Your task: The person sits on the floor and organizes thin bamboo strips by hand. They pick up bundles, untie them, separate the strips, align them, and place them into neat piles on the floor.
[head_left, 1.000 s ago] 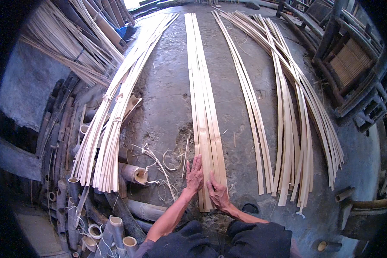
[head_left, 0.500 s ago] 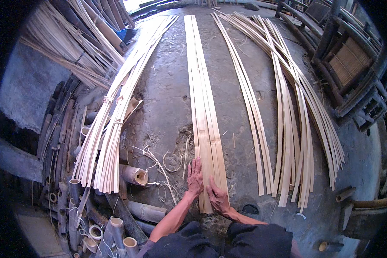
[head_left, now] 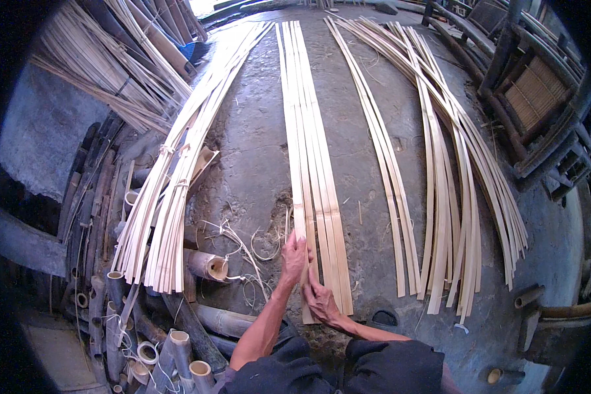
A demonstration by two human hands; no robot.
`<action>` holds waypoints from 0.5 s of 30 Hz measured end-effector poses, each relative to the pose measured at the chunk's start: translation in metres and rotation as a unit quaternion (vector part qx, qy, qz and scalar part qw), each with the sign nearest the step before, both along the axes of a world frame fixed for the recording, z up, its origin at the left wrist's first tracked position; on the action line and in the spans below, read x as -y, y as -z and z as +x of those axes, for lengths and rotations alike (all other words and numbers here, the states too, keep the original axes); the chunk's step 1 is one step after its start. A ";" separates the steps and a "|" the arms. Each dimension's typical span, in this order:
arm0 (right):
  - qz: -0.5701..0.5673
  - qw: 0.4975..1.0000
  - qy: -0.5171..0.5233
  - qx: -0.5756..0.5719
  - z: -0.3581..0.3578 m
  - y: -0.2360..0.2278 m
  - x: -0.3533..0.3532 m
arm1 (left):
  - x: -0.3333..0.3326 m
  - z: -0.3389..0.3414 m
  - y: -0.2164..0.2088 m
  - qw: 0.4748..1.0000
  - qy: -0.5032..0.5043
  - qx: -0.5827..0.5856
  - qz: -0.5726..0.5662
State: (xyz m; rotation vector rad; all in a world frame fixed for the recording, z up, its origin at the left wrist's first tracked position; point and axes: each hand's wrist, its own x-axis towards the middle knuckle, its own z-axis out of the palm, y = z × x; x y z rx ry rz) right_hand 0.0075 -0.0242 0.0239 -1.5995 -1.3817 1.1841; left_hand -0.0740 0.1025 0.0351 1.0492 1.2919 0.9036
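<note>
- Lower left: open-ended bamboo tubes (head_left: 180, 358).
- Centre: pale strips (head_left: 331, 262) on grey floor (head_left: 243, 131).
- Lower centre: left hand (head_left: 295, 259) closed around leftmost strip (head_left: 299, 213); right hand (head_left: 321, 304) half-curled, grip unclear.

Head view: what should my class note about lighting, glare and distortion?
In the head view, the corners go black and fisheye curvature bows straight lines near the rim; light seems strongest toward the top, where the middle strips and tied bundle look washed out; the bamboo furniture at right sits darker.
</note>
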 end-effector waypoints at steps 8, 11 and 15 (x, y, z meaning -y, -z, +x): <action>-0.016 0.994 -0.112 0.002 0.000 0.004 0.007 | 0.012 -0.017 0.021 0.992 0.004 -0.100 0.075; 0.002 0.991 -0.119 -0.060 0.004 0.019 0.007 | 0.011 -0.017 0.021 0.991 0.009 -0.108 0.083; 0.013 0.993 -0.116 0.015 0.001 0.021 0.008 | 0.009 -0.021 0.047 0.962 -0.014 -0.188 0.195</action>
